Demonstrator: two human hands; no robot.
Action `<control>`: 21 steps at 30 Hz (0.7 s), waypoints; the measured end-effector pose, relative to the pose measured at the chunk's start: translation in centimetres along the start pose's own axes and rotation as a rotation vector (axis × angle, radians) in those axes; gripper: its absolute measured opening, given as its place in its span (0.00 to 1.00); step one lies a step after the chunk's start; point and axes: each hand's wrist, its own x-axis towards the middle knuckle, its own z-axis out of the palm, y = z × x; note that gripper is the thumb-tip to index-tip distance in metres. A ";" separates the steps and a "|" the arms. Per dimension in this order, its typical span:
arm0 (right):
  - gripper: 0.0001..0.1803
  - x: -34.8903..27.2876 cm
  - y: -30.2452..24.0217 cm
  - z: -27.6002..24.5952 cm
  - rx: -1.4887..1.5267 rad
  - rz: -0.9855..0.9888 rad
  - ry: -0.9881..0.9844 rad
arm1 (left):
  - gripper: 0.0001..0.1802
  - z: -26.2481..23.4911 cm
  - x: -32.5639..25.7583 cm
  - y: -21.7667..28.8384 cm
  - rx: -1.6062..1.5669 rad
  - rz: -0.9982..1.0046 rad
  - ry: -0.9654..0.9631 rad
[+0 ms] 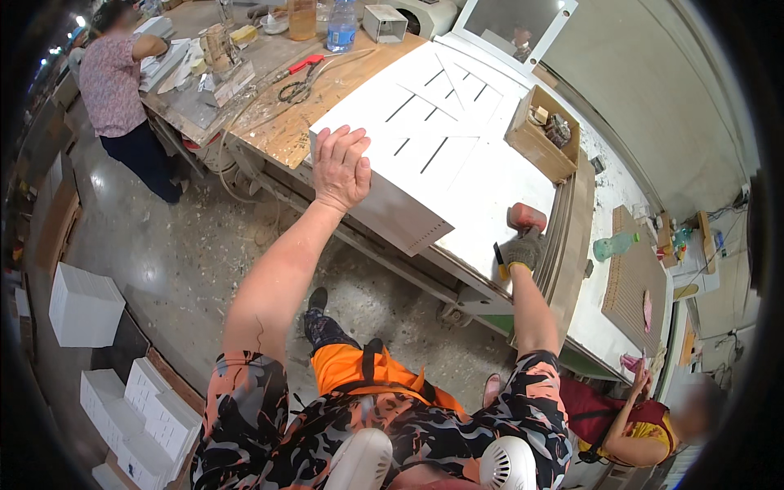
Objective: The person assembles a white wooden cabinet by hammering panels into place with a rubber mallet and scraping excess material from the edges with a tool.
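hands apart: left hand (341,167) flat, fingers spread, on white panel (425,155); gloved right hand (520,250) grips red-headed mallet (523,222).

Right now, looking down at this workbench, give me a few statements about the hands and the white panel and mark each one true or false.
1. The left hand lies flat on the corner of the white panel. True.
2. The right hand is bare. False: it wears a grey work glove.
3. The right hand grips a mallet with a reddish head. True.
4. The wooden box sits on the floor. False: it rests at the panel's far right edge.
5. The white panel is a plain uncut sheet. False: it has narrow dark slots cut into it.
6. Red-handled scissors lie on the wooden bench top beyond the panel. True.
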 end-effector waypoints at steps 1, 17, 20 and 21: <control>0.23 -0.6 -0.4 0.2 0.020 -0.092 -0.001 | 0.15 -0.1 0.0 -0.1 0.001 0.000 -0.003; 0.30 -11.2 2.6 1.5 -0.246 -0.654 -0.149 | 0.19 -1.5 0.4 0.1 0.024 -0.012 -0.071; 0.19 -11.3 4.3 2.2 -0.278 -0.698 -0.055 | 0.27 -3.4 -0.4 2.6 0.004 -0.111 -0.050; 0.16 -11.4 3.6 1.9 -0.254 -0.681 -0.112 | 0.27 -4.8 -1.8 3.1 0.005 -0.141 -0.029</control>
